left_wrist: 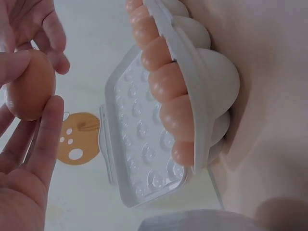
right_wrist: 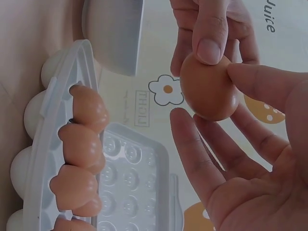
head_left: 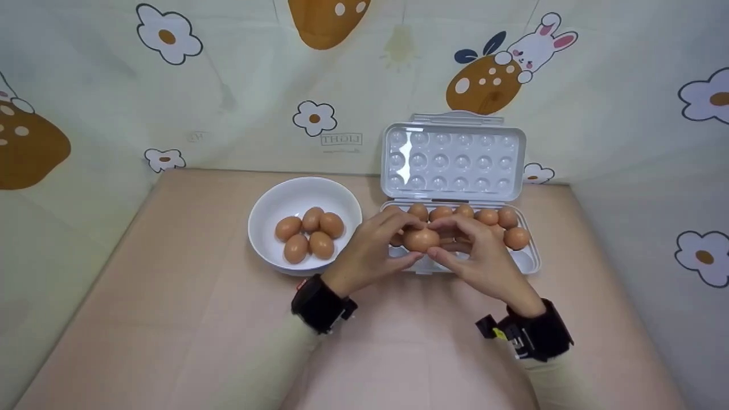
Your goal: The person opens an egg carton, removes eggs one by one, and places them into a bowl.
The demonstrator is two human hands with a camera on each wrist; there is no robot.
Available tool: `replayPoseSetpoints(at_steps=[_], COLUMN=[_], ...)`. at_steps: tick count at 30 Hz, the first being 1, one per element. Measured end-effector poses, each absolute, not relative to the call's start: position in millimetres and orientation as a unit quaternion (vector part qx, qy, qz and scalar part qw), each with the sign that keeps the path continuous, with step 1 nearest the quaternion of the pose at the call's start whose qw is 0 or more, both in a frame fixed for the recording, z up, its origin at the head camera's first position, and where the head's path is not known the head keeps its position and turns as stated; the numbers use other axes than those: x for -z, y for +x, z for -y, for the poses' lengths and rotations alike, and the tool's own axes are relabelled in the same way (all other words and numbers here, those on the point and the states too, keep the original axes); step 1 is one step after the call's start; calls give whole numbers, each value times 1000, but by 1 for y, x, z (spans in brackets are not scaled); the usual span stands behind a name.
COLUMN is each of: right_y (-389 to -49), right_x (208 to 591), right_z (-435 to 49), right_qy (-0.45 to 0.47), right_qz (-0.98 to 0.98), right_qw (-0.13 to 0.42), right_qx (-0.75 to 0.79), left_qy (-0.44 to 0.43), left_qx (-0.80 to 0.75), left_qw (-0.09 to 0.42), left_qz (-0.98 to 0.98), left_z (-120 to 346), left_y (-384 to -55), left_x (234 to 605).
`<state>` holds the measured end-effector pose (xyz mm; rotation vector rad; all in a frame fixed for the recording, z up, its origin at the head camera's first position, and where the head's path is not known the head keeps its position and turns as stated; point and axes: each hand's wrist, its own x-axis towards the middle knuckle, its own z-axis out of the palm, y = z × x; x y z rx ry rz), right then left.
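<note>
Holding egg | both hands | apparently above open carton

Bowl near the counter's back edge, five eggs inside! To its right, the carton, more eggs in it, lid behind. Above that, one egg between left fingers and right fingers!

— "And what a backdrop, a pale printed sheet hanging all across the far side!"
— "Look far right: a rabbit clinging to a big brown spotted shape!"
— "Over to the far left, an outlined white flower, its middle brown, and boxed lettering nearer the centre!"
— "And below it all, the pinkish-tan tabletop, spreading towards the near side!"
</note>
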<state>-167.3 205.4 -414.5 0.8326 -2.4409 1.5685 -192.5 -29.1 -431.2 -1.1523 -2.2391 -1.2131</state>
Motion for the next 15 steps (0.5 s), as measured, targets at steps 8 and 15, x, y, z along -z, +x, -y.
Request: replayPoseSetpoints(at_steps=[8,15], right_y=[-170,-172], right_x=[411,409], right_z=[-209,-210], right_qy=[297,290], right_qz=[831,856], right_qw=[101,129], right_qx=[-460,-407], left_qy=[-370,-340], left_qx=[406,394], left_qw=[176,179], left_qz=[817,835], left_z=[55,89], left_y=[-193,-204], left_x=[412,388])
